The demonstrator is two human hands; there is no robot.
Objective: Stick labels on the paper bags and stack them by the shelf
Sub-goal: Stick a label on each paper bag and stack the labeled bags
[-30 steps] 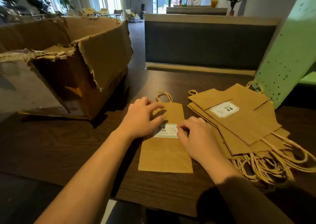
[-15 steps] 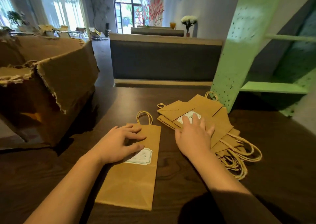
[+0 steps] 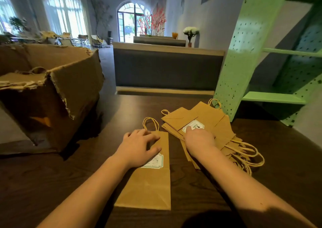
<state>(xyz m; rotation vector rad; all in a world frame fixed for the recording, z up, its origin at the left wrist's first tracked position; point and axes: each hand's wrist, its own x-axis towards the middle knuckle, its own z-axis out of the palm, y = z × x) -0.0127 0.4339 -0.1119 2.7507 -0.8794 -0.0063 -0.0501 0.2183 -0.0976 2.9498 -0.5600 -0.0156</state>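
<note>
Brown paper bag (image 3: 148, 184) lies flat on dark table (image 3: 52, 184), label (image 3: 156, 161) stuck mid-face. Left hand (image 3: 137, 147) rests on it, fingers spread, partly covering label. Right hand (image 3: 199, 139) lies with fingers uncurled on bag stack (image 3: 214, 121), just beside green shelf (image 3: 235, 62).
</note>
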